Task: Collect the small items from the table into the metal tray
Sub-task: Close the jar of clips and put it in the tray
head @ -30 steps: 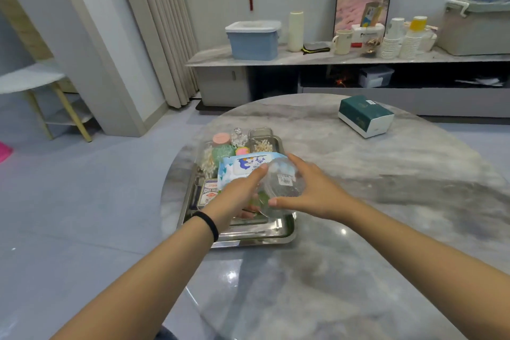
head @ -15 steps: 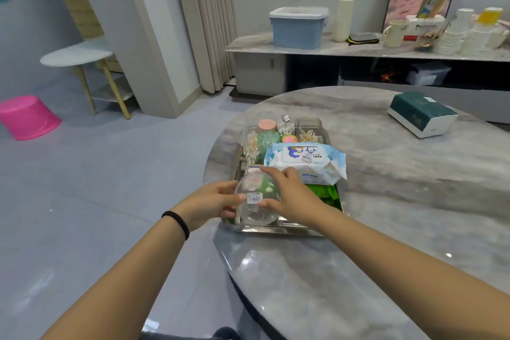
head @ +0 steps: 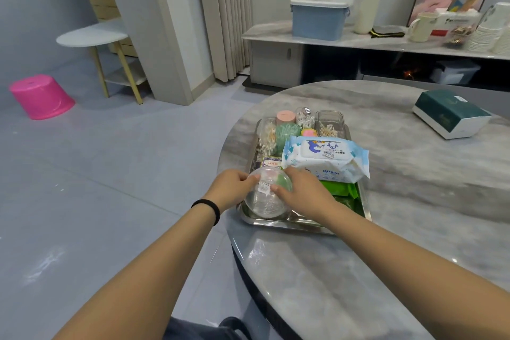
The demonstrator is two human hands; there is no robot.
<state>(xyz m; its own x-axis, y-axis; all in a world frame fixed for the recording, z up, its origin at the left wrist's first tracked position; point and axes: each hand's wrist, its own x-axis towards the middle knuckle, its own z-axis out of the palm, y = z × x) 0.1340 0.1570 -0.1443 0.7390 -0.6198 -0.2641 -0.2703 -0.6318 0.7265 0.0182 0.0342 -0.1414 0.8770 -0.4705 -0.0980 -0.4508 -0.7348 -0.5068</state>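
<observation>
The metal tray [head: 278, 222] lies at the left edge of the round marble table [head: 414, 229]. A clear round plastic container [head: 266, 200] with a small label rests at the tray's near left corner. My left hand [head: 230, 188] grips its left side and my right hand [head: 302, 192] lies over its right side. Behind it in the tray are a pack of baby wipes [head: 327, 159], a green item [head: 342, 192], a card box [head: 270, 163] and several small tubs of cotton swabs [head: 267, 136].
A green and white box [head: 451, 114] sits on the table at the far right. Beyond the table runs a low shelf with a blue bin [head: 320, 18], mugs and stacked cups. A pink stool [head: 40, 98] and a white side table [head: 92, 36] stand on the floor at left.
Both hands carried the clear container from above the wipes down to the tray's near left corner. My head turned left, so the tray now appears further right.
</observation>
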